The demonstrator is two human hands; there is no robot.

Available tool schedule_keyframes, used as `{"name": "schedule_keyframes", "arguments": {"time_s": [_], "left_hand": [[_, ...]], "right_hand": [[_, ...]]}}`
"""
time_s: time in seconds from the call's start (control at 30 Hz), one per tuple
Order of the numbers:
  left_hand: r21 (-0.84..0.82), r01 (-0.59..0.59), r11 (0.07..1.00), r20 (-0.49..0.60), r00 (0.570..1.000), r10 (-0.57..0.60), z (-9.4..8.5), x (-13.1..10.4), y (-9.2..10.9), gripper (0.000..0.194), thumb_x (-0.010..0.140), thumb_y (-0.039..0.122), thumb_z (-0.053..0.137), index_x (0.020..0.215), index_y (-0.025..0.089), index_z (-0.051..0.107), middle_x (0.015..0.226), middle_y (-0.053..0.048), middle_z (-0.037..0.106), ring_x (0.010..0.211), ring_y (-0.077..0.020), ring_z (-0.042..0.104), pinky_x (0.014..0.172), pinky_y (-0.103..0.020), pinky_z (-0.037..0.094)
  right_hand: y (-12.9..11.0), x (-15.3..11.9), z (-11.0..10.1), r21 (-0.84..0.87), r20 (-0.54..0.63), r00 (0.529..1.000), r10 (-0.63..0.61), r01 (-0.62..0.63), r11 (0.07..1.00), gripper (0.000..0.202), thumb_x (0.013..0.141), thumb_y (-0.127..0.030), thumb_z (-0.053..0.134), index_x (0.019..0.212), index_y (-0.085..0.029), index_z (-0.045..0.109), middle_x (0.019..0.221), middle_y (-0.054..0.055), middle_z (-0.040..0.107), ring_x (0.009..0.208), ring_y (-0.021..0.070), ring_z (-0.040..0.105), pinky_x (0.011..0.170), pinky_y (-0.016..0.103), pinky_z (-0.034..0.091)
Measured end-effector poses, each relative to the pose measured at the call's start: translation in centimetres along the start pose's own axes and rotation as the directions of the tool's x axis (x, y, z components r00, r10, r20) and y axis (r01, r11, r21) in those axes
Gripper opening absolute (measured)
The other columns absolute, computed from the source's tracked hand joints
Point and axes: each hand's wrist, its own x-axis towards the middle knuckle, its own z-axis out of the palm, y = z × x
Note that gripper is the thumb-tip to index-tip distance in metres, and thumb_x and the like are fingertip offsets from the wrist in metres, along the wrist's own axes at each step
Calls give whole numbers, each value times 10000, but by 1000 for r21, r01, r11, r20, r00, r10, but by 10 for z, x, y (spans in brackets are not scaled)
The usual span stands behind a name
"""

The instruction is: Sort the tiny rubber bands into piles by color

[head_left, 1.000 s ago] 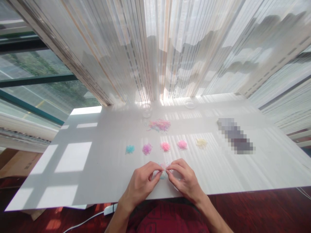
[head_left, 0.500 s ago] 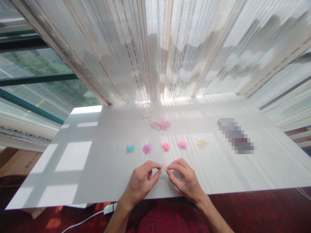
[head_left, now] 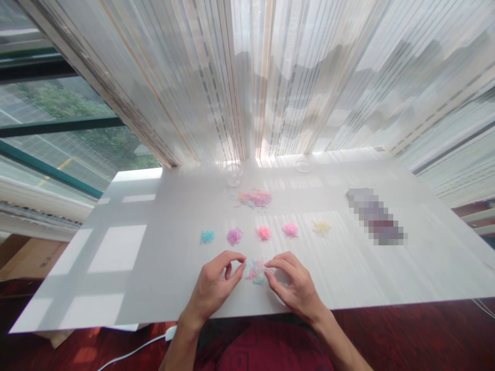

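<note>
A small mixed pile of tiny coloured bands (head_left: 255, 270) lies on the white table (head_left: 154, 268) near its front edge, between my hands. My left hand (head_left: 214, 282) sits just left of the pile, thumb and forefinger pinched together; anything between them is too small to see. My right hand (head_left: 296, 286) has its thumb and forefinger pinched on the pile's right edge. Beyond the hands lies a row of sorted heaps: teal (head_left: 207, 236), purple (head_left: 234, 236), pink (head_left: 263, 233), a second pink (head_left: 290, 230) and pale yellow (head_left: 320, 227).
A larger mixed heap of bands (head_left: 255, 198) lies further back. Two small clear dishes (head_left: 234, 174) (head_left: 302, 165) stand near the curtain (head_left: 270, 77). A blurred dark object (head_left: 375, 216) lies at the right. A white cable (head_left: 131, 353) hangs below the table's front edge.
My left hand has drawn left, away from the small pile, with its fingers still pinched. The pile now shows between the hands. My right hand has barely moved.
</note>
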Motion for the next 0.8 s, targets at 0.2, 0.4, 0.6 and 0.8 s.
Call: {"name": "schedule_keyframes", "arguments": {"time_s": [0.2,0.4,0.6,0.8], "left_hand": [[242,204,949,-405,910,-92,-47,8,-27,203,891,411,677,929,222,742,596,67,555,491,-94,467,561,-207,448],[284,456,844,-534,806,-256,-54,8,-44,228,841,415,668,935,232,768,526,76,491,493,-121,513,609,-238,440],[271,562,782,-507,774,-380,-48,9,-47,228,827,406,683,958,245,778,539,61,537,545,-154,589,604,-244,442],[276,529,803,-456,807,-375,-50,6,-46,229,834,411,674,956,247,778,529,60,545,544,-159,596,620,-248,469]], "right_hand": [[-1,1,0,-1,1,1000,21,-21,1000,134,976,-157,606,1026,-230,706,903,61,680,831,197,684,729,324,606],[-2,3,-1,-10,8,1000,23,-23,1000,138,981,-162,591,1015,-232,705,879,59,682,804,196,685,707,320,609],[-3,4,-1,-14,12,1000,27,-27,1000,134,984,-167,590,1002,-231,705,864,53,682,786,191,686,699,309,608],[-2,3,0,-8,15,999,33,-32,999,133,988,-157,591,1005,-231,700,869,49,680,782,183,679,701,300,595]]}}
